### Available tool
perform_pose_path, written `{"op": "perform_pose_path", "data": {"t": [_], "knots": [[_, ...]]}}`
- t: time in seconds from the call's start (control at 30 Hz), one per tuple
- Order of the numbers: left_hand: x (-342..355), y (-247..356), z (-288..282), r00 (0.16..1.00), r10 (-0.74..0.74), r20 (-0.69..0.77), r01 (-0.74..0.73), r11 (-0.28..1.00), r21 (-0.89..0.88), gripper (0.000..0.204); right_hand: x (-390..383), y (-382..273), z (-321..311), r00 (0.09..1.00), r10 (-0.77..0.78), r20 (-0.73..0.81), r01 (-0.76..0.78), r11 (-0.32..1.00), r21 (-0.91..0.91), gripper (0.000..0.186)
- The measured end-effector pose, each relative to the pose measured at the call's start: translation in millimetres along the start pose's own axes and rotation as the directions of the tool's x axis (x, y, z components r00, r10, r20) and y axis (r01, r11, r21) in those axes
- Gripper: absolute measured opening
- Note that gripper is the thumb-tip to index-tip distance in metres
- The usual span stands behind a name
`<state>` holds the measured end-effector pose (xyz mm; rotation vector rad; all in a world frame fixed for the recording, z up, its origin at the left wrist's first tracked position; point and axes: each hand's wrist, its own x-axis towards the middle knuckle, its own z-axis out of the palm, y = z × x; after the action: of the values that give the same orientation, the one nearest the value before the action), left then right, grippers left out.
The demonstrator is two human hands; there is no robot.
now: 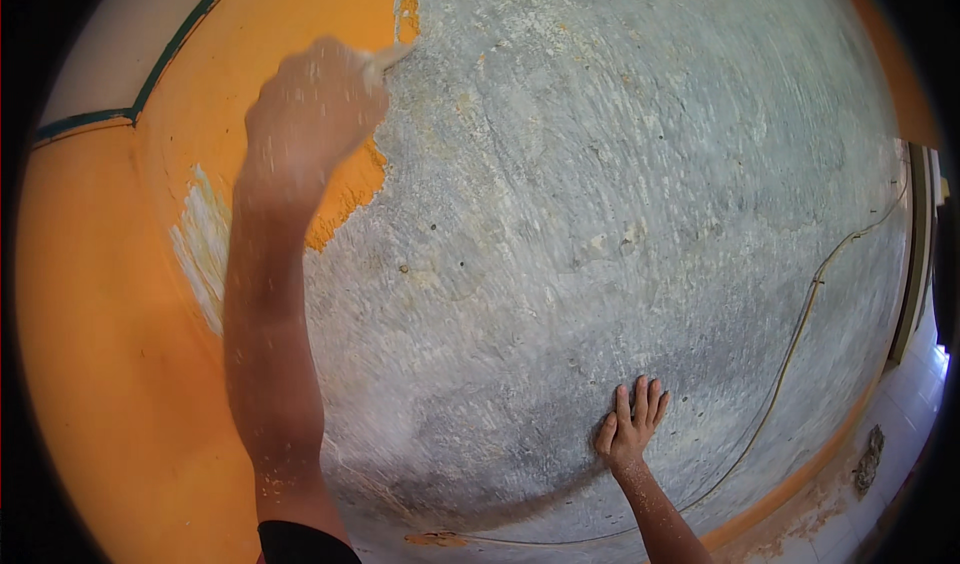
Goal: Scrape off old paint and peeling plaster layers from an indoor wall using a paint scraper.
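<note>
My left hand (pixel 320 114) is raised at the upper left, blurred by motion, its fingers closed round a scraper. Only a pale, smeared bit of the scraper (pixel 393 56) shows past the fist, close to the ragged edge of the orange paint (pixel 300 9). To the right spreads the bare grey plaster wall (pixel 600 214), streaked and pitted. Low on this plaster my right hand (pixel 632 424) rests flat, fingers spread, holding nothing. Left of my left forearm, a whitish scraped patch (pixel 200 244) breaks the orange surface.
A thin cable (pixel 790 354) runs down the right part of the wall and along its base. Beyond it are a door frame (pixel 915 254) and a pale tiled floor (pixel 900 404) with crumbs and a grey, crumpled lump (pixel 868 461). Green trim (pixel 180 39) crosses the upper left.
</note>
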<state>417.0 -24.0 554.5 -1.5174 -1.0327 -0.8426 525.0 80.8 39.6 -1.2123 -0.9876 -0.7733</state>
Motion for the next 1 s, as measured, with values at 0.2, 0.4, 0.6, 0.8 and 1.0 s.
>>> {"op": "perform_pose_path", "data": {"t": [0.2,0.4,0.6,0.8,1.0], "knots": [[-17.9,-8.1,-9.3,0.991,-0.121,-0.063,0.121,0.993,-0.004,0.032,7.6,-16.5,1.8,0.999,-0.044,0.011,0.044,0.999,0.028,0.046],[-6.7,-6.0,-4.6,0.997,-0.060,-0.052,0.056,0.995,-0.084,0.031,5.9,-11.8,2.3,0.999,-0.041,0.008,0.041,0.999,0.000,0.046],[10.4,-16.9,12.7,0.988,-0.030,-0.151,0.022,0.998,-0.058,0.032,6.8,-17.1,6.2,1.000,-0.010,0.003,0.010,1.000,0.018,0.046],[14.0,-12.8,24.1,0.967,-0.007,-0.255,-0.001,1.000,-0.029,0.032,4.0,-9.7,3.3,1.000,-0.025,0.001,0.025,0.999,0.027,0.046],[29.4,-24.2,-4.6,0.991,0.083,-0.104,-0.086,0.996,-0.030,0.035,7.7,-13.0,5.9,0.999,-0.034,-0.011,0.035,0.998,0.059,0.046]]}}
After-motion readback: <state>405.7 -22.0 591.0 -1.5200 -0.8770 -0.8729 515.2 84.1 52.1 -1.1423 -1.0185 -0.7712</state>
